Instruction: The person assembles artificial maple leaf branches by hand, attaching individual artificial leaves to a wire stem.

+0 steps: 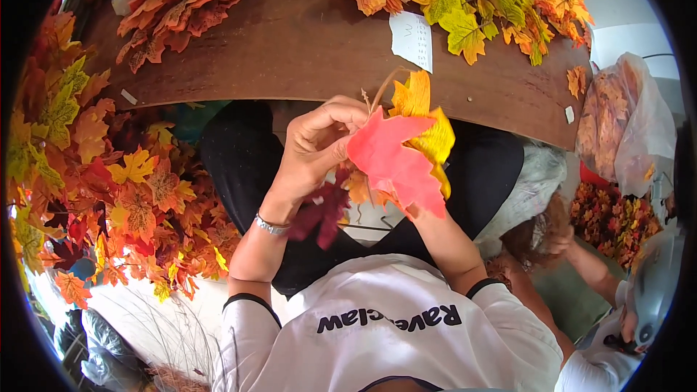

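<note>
Over my lap, just off the table's near edge, my left hand (323,138) pinches a spray of artificial maple leaves near its stems. A pink-red leaf (396,156) faces up at the front of the spray. Behind it show yellow leaves (438,138), and a thin brown stem (383,87) curves up above. Dark maroon leaves (323,207) and orange ones hang under my left hand. My right hand (415,210) reaches in behind the pink-red leaf; its fingers are hidden there.
The brown table (305,43) bears piles of orange-red leaves (185,3), green-yellow leaves (465,14) and a paper slip (412,40). Leafy branches (138,181) crowd my left. At right stand a plastic bag of leaves (617,120) and another person's arm (592,268).
</note>
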Action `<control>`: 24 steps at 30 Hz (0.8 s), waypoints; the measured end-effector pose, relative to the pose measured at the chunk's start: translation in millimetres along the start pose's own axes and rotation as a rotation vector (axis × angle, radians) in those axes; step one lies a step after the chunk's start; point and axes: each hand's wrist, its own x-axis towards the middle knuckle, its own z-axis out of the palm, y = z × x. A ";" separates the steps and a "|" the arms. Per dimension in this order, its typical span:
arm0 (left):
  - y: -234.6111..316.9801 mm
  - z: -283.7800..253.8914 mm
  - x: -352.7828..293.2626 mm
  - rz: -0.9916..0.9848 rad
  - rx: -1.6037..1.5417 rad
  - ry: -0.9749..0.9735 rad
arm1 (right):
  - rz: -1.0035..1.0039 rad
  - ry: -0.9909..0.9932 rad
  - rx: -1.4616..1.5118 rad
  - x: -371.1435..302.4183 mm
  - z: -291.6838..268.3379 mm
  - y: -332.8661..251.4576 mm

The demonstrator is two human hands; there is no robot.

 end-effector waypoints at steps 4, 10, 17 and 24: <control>5.8 0.5 -2.2 -0.150 -0.146 -0.016 | -0.131 -0.089 -0.408 -4.9 8.2 -10.3; 3.9 8.5 -4.3 -0.122 -0.088 0.039 | -0.023 -0.096 -0.214 -5.6 3.3 -7.1; 6.1 8.8 -2.4 -0.092 -0.172 0.007 | -0.059 -0.301 0.239 4.2 2.2 4.8; 9.6 7.3 2.7 -0.107 -0.270 0.088 | 0.011 -0.123 0.359 2.7 -10.8 20.3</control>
